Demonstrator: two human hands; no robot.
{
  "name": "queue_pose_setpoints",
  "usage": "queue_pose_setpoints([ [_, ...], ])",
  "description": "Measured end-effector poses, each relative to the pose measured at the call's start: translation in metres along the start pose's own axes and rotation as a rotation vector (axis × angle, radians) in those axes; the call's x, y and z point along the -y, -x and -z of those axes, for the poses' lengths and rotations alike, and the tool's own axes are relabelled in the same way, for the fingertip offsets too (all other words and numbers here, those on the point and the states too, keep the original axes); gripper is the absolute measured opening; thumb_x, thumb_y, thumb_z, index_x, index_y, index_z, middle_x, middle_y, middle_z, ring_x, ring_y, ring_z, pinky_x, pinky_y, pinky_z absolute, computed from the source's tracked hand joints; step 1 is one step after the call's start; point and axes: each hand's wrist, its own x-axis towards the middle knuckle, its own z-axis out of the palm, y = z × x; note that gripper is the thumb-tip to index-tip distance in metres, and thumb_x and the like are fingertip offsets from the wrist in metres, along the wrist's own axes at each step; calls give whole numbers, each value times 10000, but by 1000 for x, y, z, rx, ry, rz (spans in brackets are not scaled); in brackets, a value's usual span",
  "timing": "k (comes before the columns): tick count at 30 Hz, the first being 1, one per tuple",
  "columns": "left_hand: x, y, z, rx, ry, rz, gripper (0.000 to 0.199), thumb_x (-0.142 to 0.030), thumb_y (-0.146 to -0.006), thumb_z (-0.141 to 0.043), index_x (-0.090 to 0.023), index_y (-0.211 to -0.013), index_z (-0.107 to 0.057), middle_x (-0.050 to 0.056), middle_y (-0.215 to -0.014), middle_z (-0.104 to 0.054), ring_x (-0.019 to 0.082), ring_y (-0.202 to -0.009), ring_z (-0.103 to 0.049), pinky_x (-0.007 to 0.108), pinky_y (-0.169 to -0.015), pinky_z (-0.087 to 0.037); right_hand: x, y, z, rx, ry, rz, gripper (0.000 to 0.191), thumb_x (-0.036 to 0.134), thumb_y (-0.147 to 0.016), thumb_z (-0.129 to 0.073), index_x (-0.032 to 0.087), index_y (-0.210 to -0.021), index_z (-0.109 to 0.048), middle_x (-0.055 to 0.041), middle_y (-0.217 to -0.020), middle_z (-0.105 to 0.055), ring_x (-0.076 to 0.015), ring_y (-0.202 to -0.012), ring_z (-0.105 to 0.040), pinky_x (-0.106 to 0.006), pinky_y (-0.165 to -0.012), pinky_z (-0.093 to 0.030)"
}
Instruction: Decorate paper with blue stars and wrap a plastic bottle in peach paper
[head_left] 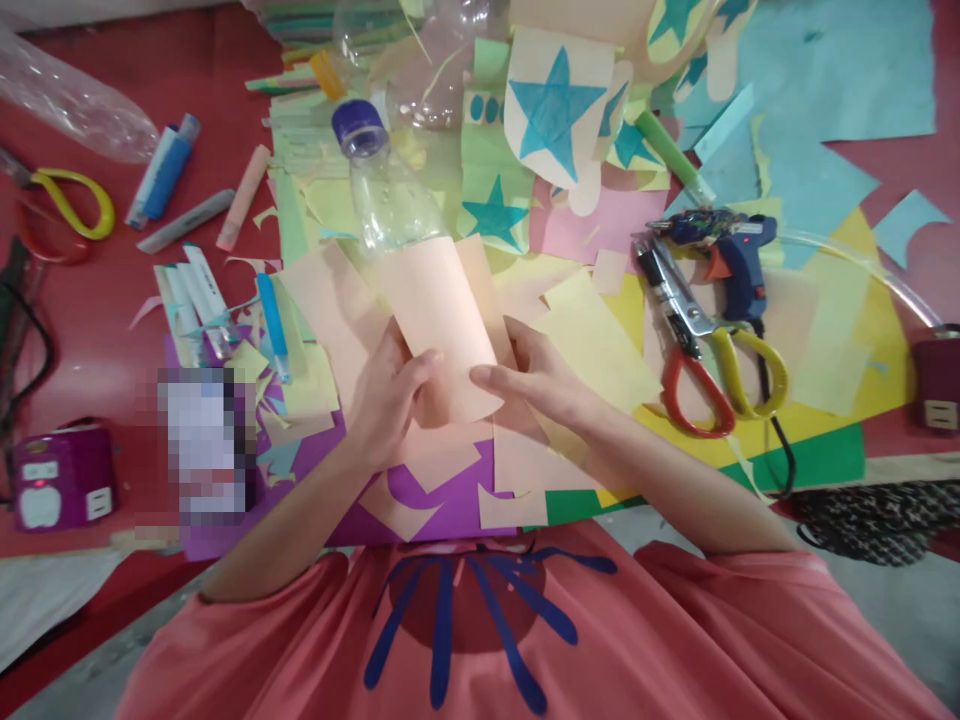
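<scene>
A clear plastic bottle (397,205) with a purple cap ring lies tilted, its neck pointing away to the upper left. Peach paper (442,320) is curved around its lower body. My left hand (390,395) grips the paper's left side, thumb on top and fingers partly hidden beneath. On the right side, my right hand (536,375) holds the paper with its thumb on the surface and its fingers behind the edge. More peach sheets lie under both hands.
Scissors (697,340) and a blue glue gun (742,265) lie at the right. Markers (199,290), a phone-like blurred object (206,440) and a purple box (66,478) are at the left. Star-decorated paper pieces (559,110) lie beyond the bottle, among scattered scraps.
</scene>
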Motion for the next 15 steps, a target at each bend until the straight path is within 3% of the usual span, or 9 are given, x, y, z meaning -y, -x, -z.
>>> queue_pose_setpoints([
  [6,6,-11,8,53,97,154,616,-548,-709,-682,-212,-1217,-594,74,-1203,-692,330,-1171,-616,401,-946,-535,-6,0,-4,27,-55,-4,641,560,-638,-797,206,-1099,-529,-112,-1152,-669,-272,-1054,-649,-413,-871,-559],
  [10,13,-14,9,36,171,168,597,-492,-663,-704,-217,-1186,-622,60,-1175,-708,336,-1171,-618,406,-943,-538,-4,-1,-4,32,49,6,558,543,-664,-790,202,-1024,-534,-106,-1066,-667,-244,-953,-661,-390,-801,-568],
  [13,17,-14,10,-16,211,220,582,-482,-652,-682,-221,-1168,-614,62,-1113,-725,337,-1104,-655,435,-892,-561,9,7,8,-49,118,137,458,554,-736,-729,212,-996,-569,-94,-1066,-661,-211,-936,-660,-356,-787,-568],
  [15,17,-15,10,-47,239,264,614,-482,-630,-677,-205,-1174,-601,73,-1080,-734,341,-1072,-669,446,-867,-573,21,20,28,-159,225,235,309,475,-814,-665,224,-987,-621,-77,-1064,-686,-196,-951,-665,-355,-831,-556],
])
